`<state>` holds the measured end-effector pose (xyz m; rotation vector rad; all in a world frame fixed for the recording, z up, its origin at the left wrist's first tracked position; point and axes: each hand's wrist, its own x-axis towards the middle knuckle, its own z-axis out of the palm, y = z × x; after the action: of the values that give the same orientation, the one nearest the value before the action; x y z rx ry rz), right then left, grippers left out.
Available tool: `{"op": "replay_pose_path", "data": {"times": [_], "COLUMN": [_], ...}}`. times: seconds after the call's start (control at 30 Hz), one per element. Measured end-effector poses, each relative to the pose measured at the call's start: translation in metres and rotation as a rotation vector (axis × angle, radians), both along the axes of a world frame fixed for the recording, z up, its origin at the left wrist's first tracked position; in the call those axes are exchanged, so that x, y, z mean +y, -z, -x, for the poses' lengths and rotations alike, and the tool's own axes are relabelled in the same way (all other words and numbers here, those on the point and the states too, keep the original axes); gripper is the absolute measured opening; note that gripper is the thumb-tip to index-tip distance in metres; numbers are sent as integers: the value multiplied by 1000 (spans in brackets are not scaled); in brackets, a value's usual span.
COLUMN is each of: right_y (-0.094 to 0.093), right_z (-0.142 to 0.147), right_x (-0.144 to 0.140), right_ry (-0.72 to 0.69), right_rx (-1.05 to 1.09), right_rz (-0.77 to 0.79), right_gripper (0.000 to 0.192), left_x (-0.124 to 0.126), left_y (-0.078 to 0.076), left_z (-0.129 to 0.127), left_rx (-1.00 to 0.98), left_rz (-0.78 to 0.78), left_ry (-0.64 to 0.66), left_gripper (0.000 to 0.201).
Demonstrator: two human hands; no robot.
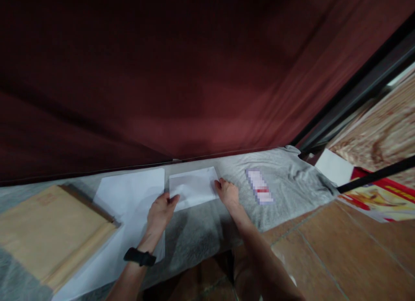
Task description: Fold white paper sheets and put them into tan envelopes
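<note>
Head view: white paper envelope [193,187], flat rectangle, slightly creased, lies centre frame on grey cloth-covered worktop [201,232]. Left hand [161,212] curled, pinching envelope's lower left corner; black watch at wrist. Right hand [228,193] fingers bent, gripping envelope's right edge. Large white sheet [129,193] just left, smooth. Tan padded envelopes [48,232] stacked, lower left. Dark red curtain [194,76] fills upper frame, soft folds. Terracotta tile floor [340,249] lower right.
</note>
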<state>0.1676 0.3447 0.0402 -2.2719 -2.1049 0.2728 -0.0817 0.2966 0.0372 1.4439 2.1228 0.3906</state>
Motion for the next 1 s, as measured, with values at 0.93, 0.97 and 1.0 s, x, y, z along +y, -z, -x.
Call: {"op": "replay_pose_path", "data": {"times": [0.93, 0.97, 1.0], "right_y": [9, 9, 8], "right_z": [13, 13, 13], "right_x": [2, 3, 3], "right_ry": [6, 7, 8], "right_rx": [-16, -17, -21], "right_rz": [-217, -219, -221], "right_gripper": [30, 29, 29], "left_x": [-5, -5, -5], "left_y": [-31, -31, -31], "left_z": [-26, -27, -28], "left_rx": [289, 301, 310], "left_rz": [53, 53, 54], "left_ry": [-18, -15, -11], "left_gripper": [40, 40, 41]}}
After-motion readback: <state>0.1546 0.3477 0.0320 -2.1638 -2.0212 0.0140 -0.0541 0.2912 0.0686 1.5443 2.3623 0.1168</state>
